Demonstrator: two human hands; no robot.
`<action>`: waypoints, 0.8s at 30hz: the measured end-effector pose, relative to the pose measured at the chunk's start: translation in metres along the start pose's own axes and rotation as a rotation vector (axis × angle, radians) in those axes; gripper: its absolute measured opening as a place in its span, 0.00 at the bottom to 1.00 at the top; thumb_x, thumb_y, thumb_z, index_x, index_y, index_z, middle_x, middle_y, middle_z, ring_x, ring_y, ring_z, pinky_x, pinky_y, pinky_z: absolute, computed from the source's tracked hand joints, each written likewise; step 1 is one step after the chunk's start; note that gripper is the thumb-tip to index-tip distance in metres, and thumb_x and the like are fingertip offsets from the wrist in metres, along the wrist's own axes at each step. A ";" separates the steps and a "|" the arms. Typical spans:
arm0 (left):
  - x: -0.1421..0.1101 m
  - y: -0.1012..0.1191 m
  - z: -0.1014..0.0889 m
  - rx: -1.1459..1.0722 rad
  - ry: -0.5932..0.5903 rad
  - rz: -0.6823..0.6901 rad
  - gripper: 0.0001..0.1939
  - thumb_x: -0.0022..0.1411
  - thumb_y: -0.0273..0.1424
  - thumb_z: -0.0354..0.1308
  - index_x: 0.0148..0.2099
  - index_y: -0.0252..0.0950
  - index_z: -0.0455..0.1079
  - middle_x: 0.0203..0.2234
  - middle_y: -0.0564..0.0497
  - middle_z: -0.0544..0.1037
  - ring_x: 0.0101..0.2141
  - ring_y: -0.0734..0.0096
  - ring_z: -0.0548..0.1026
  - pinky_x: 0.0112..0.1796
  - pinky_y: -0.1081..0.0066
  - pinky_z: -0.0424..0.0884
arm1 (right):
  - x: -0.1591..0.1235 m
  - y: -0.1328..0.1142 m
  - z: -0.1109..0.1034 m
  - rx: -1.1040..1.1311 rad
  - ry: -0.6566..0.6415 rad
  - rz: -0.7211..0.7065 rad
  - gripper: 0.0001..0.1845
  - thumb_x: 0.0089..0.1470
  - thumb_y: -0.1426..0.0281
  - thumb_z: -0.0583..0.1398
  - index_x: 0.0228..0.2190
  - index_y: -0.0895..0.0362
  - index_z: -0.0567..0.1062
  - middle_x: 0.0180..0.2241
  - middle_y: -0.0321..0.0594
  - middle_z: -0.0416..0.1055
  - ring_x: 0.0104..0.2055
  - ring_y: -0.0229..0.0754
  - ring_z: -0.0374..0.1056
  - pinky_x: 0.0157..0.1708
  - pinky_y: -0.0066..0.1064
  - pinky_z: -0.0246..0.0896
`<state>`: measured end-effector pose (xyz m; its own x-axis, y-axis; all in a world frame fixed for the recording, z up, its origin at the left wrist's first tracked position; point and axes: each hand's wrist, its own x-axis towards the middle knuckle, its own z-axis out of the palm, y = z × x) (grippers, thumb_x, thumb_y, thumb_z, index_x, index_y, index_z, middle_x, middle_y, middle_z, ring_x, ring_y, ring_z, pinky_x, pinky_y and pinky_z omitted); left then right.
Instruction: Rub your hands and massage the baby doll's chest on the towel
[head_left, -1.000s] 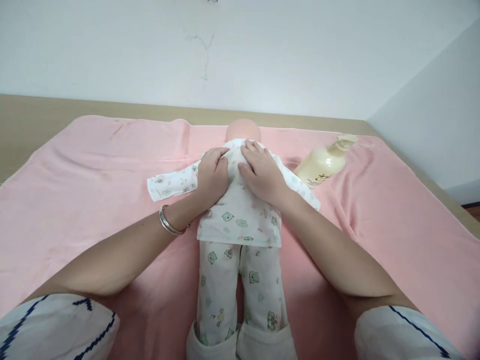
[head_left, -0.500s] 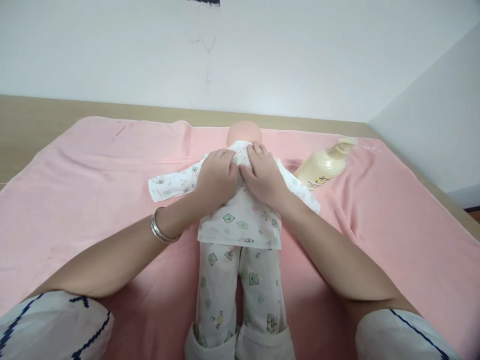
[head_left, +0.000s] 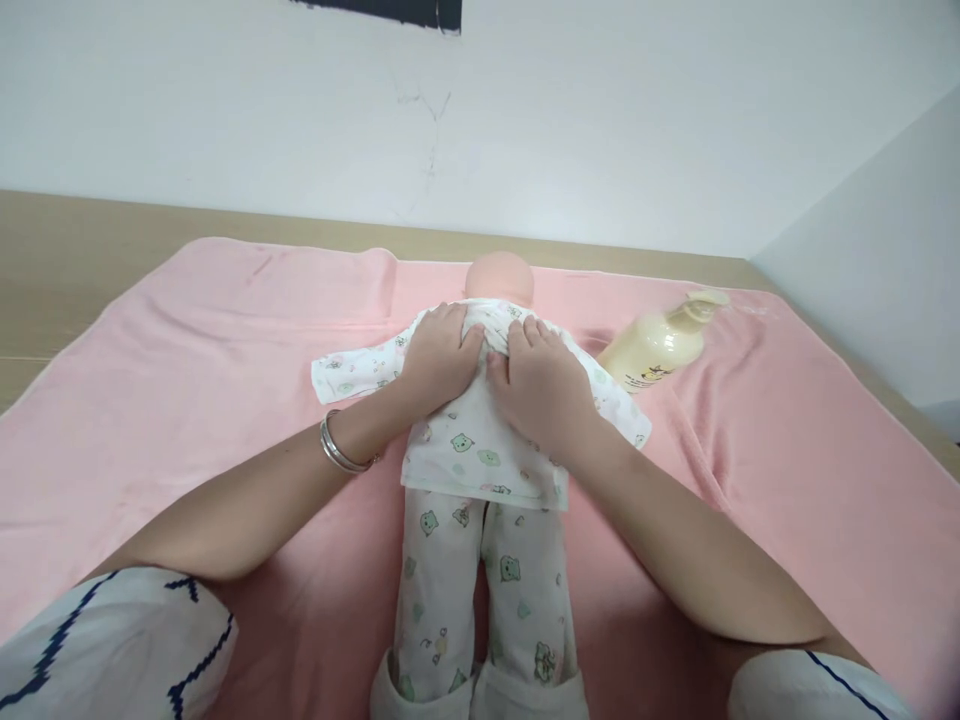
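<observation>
A baby doll lies face down along the middle of the view, its bald head (head_left: 500,278) at the far end. It wears a white printed top (head_left: 480,455) and matching trousers (head_left: 517,590) with rolled cuffs. My left hand (head_left: 442,355) rests on the left side of the doll's upper back, fingers stretched out toward its shoulder. On the right side of the back lies my right hand (head_left: 544,385), fingers extended, thumb pointing inward. Between the two thumbs the cloth of the top is wrinkled. Both palms press on the fabric, and neither hand grips anything.
Under the doll a pink blanket (head_left: 247,400) is spread over a wooden table (head_left: 90,240). A pale yellow pump bottle (head_left: 660,345) lies tilted beside the doll's right-hand sleeve. A white wall (head_left: 570,120) rises behind the table.
My right hand has slid slightly down the doll's back, toward me, while my left hand has shifted little. The whole view has tilted up a bit.
</observation>
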<state>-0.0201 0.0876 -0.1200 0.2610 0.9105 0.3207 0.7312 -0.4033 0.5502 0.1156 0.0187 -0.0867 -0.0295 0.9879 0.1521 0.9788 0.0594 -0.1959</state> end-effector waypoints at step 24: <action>-0.034 0.032 -0.001 0.207 -0.082 0.111 0.25 0.76 0.30 0.43 0.67 0.21 0.64 0.69 0.26 0.67 0.71 0.43 0.64 0.70 0.45 0.61 | 0.039 0.024 -0.003 0.090 -0.094 0.042 0.32 0.69 0.67 0.44 0.61 0.75 0.70 0.65 0.70 0.69 0.69 0.63 0.66 0.70 0.51 0.60</action>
<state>-0.0065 0.0434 -0.1129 0.3909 0.8695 0.3019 0.8065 -0.4817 0.3429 0.1388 0.0584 -0.0822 -0.0120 0.9986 0.0515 0.9575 0.0264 -0.2873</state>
